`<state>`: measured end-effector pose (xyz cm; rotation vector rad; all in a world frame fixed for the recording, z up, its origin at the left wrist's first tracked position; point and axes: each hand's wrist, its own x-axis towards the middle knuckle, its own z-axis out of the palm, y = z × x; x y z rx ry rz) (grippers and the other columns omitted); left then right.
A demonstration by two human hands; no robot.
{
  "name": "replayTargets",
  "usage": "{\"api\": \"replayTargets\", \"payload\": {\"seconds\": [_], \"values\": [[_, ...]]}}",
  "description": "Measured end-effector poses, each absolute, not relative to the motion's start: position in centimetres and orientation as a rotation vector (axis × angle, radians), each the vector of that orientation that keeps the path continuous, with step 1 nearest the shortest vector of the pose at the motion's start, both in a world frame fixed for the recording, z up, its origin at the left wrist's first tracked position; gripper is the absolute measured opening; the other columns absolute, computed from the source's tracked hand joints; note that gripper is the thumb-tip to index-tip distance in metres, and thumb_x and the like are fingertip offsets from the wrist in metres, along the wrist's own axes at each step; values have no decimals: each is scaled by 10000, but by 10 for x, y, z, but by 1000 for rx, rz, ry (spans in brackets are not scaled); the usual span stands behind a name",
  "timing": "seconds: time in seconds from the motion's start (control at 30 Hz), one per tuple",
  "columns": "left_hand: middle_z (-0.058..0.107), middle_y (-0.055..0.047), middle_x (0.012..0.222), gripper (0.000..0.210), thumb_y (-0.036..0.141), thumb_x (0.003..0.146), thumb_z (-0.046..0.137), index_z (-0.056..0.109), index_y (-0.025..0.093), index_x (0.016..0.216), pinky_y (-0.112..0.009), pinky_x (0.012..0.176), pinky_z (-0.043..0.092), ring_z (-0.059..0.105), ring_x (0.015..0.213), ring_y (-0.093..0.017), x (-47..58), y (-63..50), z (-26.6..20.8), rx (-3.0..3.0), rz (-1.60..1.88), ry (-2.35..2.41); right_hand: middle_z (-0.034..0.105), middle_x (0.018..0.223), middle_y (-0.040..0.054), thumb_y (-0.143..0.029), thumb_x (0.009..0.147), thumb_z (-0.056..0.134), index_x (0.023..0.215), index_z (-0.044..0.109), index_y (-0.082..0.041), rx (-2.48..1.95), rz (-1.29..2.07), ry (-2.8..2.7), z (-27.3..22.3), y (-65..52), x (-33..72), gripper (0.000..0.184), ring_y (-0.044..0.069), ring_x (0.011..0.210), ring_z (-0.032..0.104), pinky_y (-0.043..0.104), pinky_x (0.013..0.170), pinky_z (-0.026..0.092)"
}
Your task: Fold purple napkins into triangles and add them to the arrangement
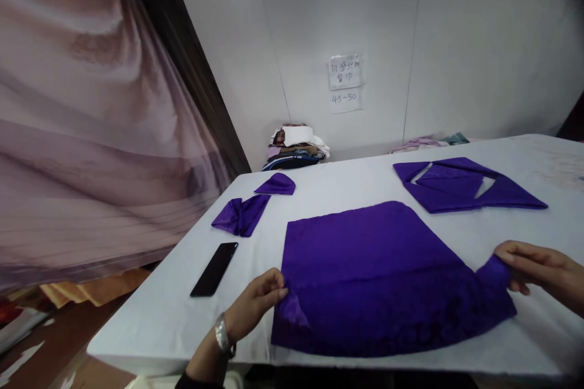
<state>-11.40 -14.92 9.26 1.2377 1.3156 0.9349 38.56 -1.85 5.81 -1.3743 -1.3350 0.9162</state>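
A large purple cloth napkin (360, 255) lies spread on the white table, its near edge close to the table's front. My left hand (262, 298), with a silver bracelet on the wrist, pinches the napkin's left edge. On the other side, my right hand (529, 267) grips a part of the right edge and holds it a little raised. A faint crease runs across the cloth between both hands, and a darker pattern shows on its lower half.
Two folded purple cloths (244, 216) (277, 184) and a black phone (214, 269) lie at left. More purple cloth (460, 185) lies at back right. Behind the table (150, 322) are a clothes pile (296, 147) and paper signs (347, 82) on the wall; a curtain (100, 121) hangs left.
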Motion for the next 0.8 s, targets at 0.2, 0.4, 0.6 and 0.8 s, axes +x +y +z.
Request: {"api": "replayTargets", "payload": {"seconds": [0.2,0.4,0.6,0.8], "values": [[369,92,516,336,452,661,667,458,188,668,-197,477,233,292,489,-61,-122,-115,66,1255,986,1384,525,519,95,-545,464,744,585,619,-258,-1452,1348,-1358,50,-3,373,336,205,474,478,397,503,390],[379,103,488,309,470,682,584,421,208,669,-199,455,294,352,439,-74,-131,-70,45,1325,849,1846,452,438,-7,-564,646,613,645,593,-217,-1423,1350,-1642,37,32,350,348,132,405,409,266,398,271],[509,23,651,130,185,771,496,439,203,656,-250,626,379,521,669,-142,-136,-28,32,1478,601,2321,543,560,0,-429,767,455,678,566,-193,-1544,924,-2043,19,83,330,276,145,517,498,255,491,352],[550,-75,925,61,132,793,488,508,179,758,-306,775,383,539,918,-210,-126,3,29,1674,310,2510,619,837,71,-264,806,430,743,634,-190,-1617,284,-2384,8,120,304,226,177,757,574,256,686,385]]}}
